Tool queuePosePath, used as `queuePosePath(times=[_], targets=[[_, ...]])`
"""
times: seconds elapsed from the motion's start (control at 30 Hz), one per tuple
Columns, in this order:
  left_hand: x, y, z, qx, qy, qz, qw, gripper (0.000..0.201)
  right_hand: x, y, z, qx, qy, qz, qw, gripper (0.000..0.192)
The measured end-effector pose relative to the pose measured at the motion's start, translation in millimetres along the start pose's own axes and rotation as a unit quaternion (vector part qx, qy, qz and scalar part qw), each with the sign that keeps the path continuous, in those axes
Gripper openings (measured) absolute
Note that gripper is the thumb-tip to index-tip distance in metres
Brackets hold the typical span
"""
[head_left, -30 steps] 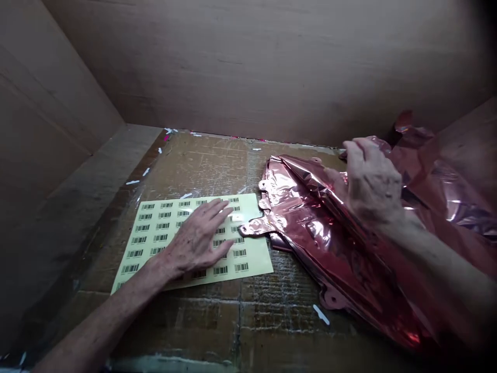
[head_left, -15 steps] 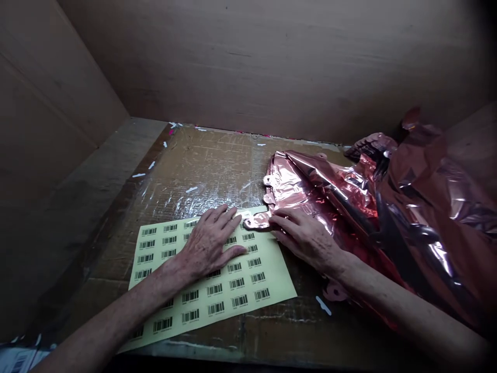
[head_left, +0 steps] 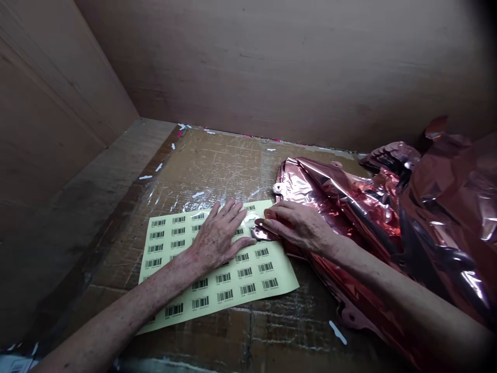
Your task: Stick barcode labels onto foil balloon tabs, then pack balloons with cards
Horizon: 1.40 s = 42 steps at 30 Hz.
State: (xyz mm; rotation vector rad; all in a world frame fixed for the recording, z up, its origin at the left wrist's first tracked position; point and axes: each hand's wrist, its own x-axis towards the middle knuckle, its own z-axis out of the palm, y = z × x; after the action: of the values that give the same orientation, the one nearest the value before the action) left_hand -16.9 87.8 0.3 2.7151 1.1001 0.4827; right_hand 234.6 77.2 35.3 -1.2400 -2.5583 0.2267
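Observation:
A pale yellow sheet of barcode labels [head_left: 236,285] lies flat on the tabletop. My left hand [head_left: 219,235] rests on it with fingers stretched out, the thumb tip close to a foil tab. My right hand [head_left: 297,225] has thumb and fingers pinched on a tab of the pink foil balloons [head_left: 330,207], over the sheet's right part. Another tab end [head_left: 261,234] of the stack lies on the sheet under those fingers. The stacked foil spreads to the right, crumpled and shiny, partly hidden by my right forearm.
The tabletop [head_left: 217,155] is brown cardboard covered with clear tape. Small white scraps [head_left: 337,332] are scattered on it. A wooden board wall [head_left: 272,67] stands behind, another on the left. More pink foil [head_left: 450,197] is heaped at the right.
My right hand's fingers have moved onto the tab's end and lifted one layer. The left hand stays flat on the sheet. The camera view has shifted slightly.

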Motion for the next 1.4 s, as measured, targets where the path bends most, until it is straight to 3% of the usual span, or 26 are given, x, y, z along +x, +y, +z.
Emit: queuePosePath(times=[0.1,0.2,0.33,0.5,0.77,0.87,0.97,1.03,1.13,1.23,1.4], targets=[[-15.9,-3.5,-7.8,-0.009,-0.020,0.013,1.000,0.063,-8.0,1.7,1.8,-0.010,-0.030,-0.048,0.998,0.041],[-41.0,0.6,-17.9,-0.009,-0.049,0.046,0.998,0.065,-19.5,2.6,5.9,0.012,-0.008,-0.051,0.999,0.044],[-56.7,34.2,-17.0,-0.003,-0.041,0.055,0.998,0.067,-26.0,2.5,4.4,0.056,0.089,-0.019,0.994,0.038],[-39.9,72.6,-3.6,-0.034,-0.003,0.049,0.998,0.061,-44.4,-17.3,-7.2,0.032,0.135,0.063,0.988,0.022],[-57.8,65.4,-9.5,-0.069,-0.007,0.091,0.993,0.050,-104.8,-55.6,0.4,-0.054,0.103,0.070,0.991,0.018],[-63.5,65.9,-12.3,-0.069,-0.015,0.086,0.994,0.049,-98.3,-59.4,1.5,-0.168,0.079,0.070,0.980,0.028],[-64.1,65.5,-12.9,-0.065,-0.013,0.091,0.994,0.049,-74.9,-58.6,0.9,-0.275,-0.001,0.072,0.959,0.027],[-62.9,65.8,-12.9,-0.064,-0.015,0.096,0.993,0.049,-59.2,-58.9,0.5,-0.314,-0.061,0.072,0.945,0.028],[-58.5,71.3,-12.3,-0.063,-0.022,0.092,0.993,0.048,-46.8,-60.7,-1.1,-0.333,-0.103,0.059,0.935,0.033],[-49.1,82.9,-8.3,-0.056,-0.031,0.079,0.995,0.048,-49.1,-58.0,-4.5,-0.316,-0.085,0.056,0.943,0.030],[-31.2,94.5,5.3,-0.055,-0.018,0.076,0.995,0.052,-67.4,-42.8,-6.1,-0.225,0.015,0.076,0.971,0.017]])
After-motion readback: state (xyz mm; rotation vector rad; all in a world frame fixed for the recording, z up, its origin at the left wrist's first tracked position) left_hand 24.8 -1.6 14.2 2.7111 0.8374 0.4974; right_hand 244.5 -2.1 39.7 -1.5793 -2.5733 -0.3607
